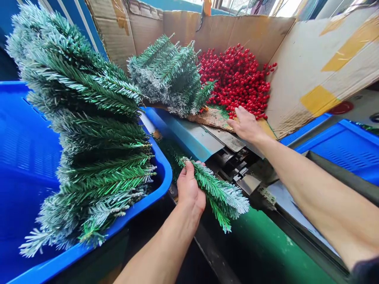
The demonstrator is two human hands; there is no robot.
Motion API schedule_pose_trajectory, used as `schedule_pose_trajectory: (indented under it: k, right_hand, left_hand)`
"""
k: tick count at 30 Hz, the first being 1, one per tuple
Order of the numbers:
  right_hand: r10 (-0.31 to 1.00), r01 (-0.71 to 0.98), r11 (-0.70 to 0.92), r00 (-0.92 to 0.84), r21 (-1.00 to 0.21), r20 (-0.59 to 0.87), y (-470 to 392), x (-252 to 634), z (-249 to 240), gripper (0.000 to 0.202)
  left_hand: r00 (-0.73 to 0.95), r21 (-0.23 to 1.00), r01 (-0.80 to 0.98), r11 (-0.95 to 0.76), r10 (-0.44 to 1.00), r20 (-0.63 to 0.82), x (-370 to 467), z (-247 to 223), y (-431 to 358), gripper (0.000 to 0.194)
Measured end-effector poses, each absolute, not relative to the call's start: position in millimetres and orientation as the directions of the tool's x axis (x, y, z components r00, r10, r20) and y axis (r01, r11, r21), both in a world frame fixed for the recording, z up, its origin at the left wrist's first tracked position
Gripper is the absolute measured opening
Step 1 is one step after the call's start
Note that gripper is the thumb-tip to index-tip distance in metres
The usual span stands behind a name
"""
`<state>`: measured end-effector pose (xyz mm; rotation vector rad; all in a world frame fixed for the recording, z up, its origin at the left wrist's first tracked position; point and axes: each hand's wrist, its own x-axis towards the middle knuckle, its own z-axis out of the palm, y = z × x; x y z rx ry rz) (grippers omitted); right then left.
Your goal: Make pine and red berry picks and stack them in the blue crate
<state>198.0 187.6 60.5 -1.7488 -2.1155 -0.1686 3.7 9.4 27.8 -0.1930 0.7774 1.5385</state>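
My left hand [191, 185] is closed around an artificial pine sprig [220, 189] with white-frosted tips, its bare end up by my thumb and its tips pointing down to the right. At the near edge of a heap of red berry picks [237, 75], my right hand [245, 124] reaches in with thumb and fingers apart; some fingertips are partly lost against the berries. Beside the berries lies a pile of frosted pine sprigs [168, 75]. Many more pine sprigs [100, 138] are stacked at the left, their stem ends toward me.
A blue plastic crate [162, 173] holds the left stack. Cardboard walls [237, 33] patched with yellow tape surround the berries and the middle pile. Below them sits a metal machine part [237, 167] between my forearms. Another blue crate [343, 146] stands at the right.
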Motion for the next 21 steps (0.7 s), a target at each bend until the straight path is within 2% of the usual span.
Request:
schedule_pose_trajectory:
  k: [2,7,10,14,21]
  right_hand:
    - [0.941,0.975,0.176,-0.128,-0.132,0.315,210,192,62,0.057]
    - [0.927,0.991,0.001,0.051,-0.136,0.372,227,176,71,0.043]
    - [0.93,0.988,-0.065,0.111,-0.14,0.35,228,182,78,0.032]
    - [0.954,0.99,-0.067,0.1,-0.124,0.283,223,202,81,0.029]
    - [0.969,0.993,0.022,0.007,-0.114,0.247,196,224,80,0.041]
  left_hand:
    - [-0.146,0.363,-0.928,0.078,0.823,-0.55,4,29,7,0.019]
    - [-0.067,0.404,-0.904,0.142,0.886,-0.46,2,28,-13,0.029]
    - [-0.023,0.395,-0.901,0.177,0.891,-0.454,1,25,-22,0.034]
    - [-0.022,0.389,-0.902,0.187,0.88,-0.474,0,24,-24,0.034]
    - [-0.027,0.398,-0.894,0.203,0.865,-0.502,1,27,-30,0.031]
